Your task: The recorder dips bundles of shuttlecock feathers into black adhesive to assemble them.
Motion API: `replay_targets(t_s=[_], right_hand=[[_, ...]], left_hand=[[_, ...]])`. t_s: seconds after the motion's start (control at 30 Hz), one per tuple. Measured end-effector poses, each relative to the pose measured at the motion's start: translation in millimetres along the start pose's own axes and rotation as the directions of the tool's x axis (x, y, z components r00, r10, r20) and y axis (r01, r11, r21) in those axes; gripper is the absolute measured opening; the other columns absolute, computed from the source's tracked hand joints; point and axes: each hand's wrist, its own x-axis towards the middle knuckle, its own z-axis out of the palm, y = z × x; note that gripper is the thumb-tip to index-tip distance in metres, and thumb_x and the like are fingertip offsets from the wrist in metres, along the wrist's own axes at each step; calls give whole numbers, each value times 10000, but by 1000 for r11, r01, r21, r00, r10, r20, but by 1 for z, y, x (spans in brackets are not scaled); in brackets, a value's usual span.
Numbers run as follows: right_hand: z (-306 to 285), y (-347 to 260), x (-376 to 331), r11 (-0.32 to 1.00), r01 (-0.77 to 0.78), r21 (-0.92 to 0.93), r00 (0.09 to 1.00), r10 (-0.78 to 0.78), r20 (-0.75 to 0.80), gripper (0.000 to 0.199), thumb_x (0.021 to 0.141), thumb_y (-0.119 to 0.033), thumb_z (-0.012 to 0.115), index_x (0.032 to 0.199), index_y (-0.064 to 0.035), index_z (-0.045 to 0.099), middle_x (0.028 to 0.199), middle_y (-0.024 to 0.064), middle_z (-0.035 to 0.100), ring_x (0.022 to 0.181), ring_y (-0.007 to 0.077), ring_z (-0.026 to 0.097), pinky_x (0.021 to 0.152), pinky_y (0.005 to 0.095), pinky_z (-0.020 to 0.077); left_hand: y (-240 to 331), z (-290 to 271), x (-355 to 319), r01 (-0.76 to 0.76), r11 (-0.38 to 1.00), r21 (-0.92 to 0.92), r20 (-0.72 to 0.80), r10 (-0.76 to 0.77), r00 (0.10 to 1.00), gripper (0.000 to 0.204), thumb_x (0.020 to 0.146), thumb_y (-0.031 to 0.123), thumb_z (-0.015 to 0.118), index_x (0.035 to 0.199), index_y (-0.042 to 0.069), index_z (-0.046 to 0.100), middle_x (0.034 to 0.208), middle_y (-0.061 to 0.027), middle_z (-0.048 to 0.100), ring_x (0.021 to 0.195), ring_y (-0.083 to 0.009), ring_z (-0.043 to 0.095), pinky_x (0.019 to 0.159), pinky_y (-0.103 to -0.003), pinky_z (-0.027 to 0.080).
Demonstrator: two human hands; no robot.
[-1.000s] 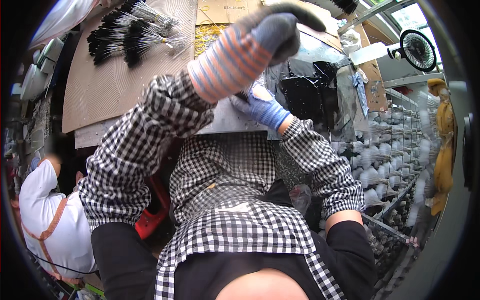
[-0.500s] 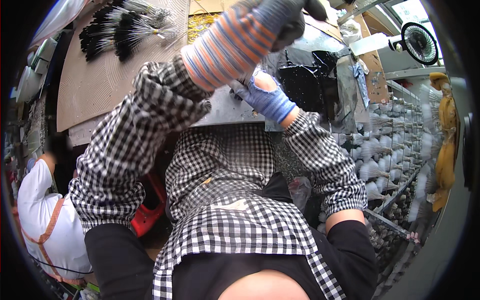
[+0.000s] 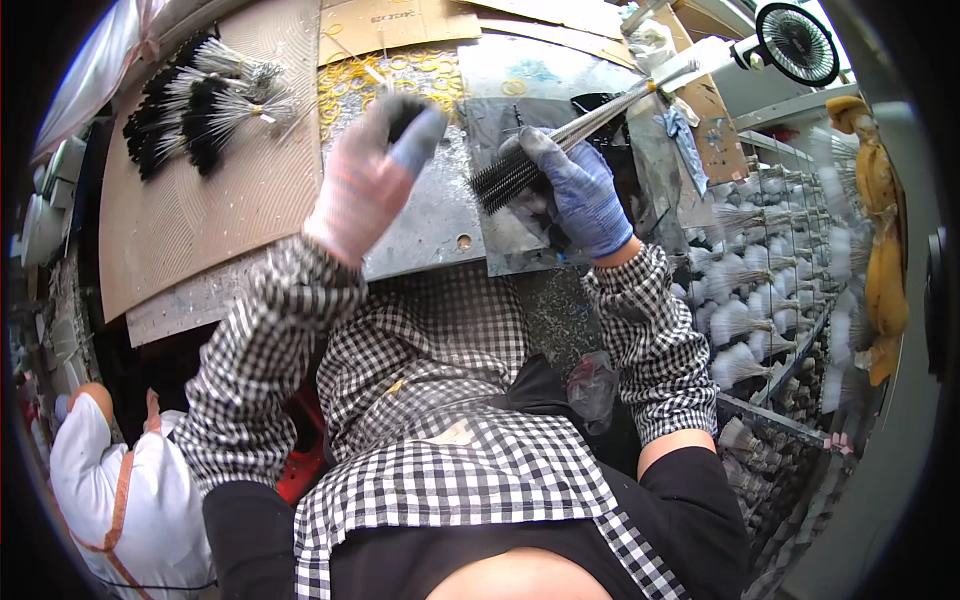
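My right hand [image 3: 585,195], in a blue knit glove, is closed around a bundle of thin brushes with black bristles [image 3: 505,180]. Their wire stems [image 3: 605,117] run up to the right, with a yellow band [image 3: 652,86] around them near the far end. My left hand [image 3: 365,185], in a striped glove with dark fingertips, hovers over the worktable beside scattered yellow rubber bands [image 3: 420,75]. Motion smears its fingers, so what they hold, if anything, cannot be made out.
Bundles of black brushes [image 3: 205,120] lie on a brown board [image 3: 240,200] at the left. A small black fan [image 3: 797,45] stands far right. Racks of white-bristled brushes [image 3: 760,270] line my right side. Another person in white [image 3: 150,510] is at lower left.
My left hand has swung left and nearer, away from above my right hand. The brush bundle in my right hand now shows, previously mostly hidden. The head view has shifted slightly.
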Motion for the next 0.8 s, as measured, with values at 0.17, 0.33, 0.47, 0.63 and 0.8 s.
replay_targets(t_s=[0.17,0.33,0.47,0.63,0.8], right_hand=[[2,0,-29,999,-27,31,997,29,-71,346,983,-376,573,972,-50,690,752,3,636,598,16,564,512,155,436],[9,2,-47,998,-27,-57,996,22,-84,350,979,-369,579,971,-35,680,795,19,659,641,31,586,549,174,467],[12,7,-75,992,105,-68,994,-107,-24,250,986,-258,562,965,-27,657,821,15,653,762,82,606,678,235,496],[-22,-4,-91,971,134,-197,935,-190,-300,228,1009,-231,540,943,-54,667,777,-16,651,585,21,554,487,177,417],[-75,6,-47,776,100,-623,886,-354,-298,258,979,-269,604,914,-30,678,735,19,662,588,56,595,511,230,474]], left_hand=[[-19,36,-77,294,924,-244,187,-253,949,221,917,208,682,991,0,666,830,-15,659,769,-67,578,696,-221,470],[-17,60,-85,265,962,-58,111,-258,960,194,885,177,722,946,-2,678,778,0,659,728,-47,559,660,-225,463],[-14,55,-104,342,890,-303,274,-262,925,115,897,113,676,905,-1,661,759,21,628,715,-33,518,640,-213,432],[-27,57,-128,738,447,-505,625,-401,670,156,880,163,623,815,21,632,699,-12,584,632,-82,507,609,-237,412],[-33,47,-122,-243,913,327,442,79,893,229,849,251,709,804,28,683,743,-120,631,714,-273,620,638,-366,485]])
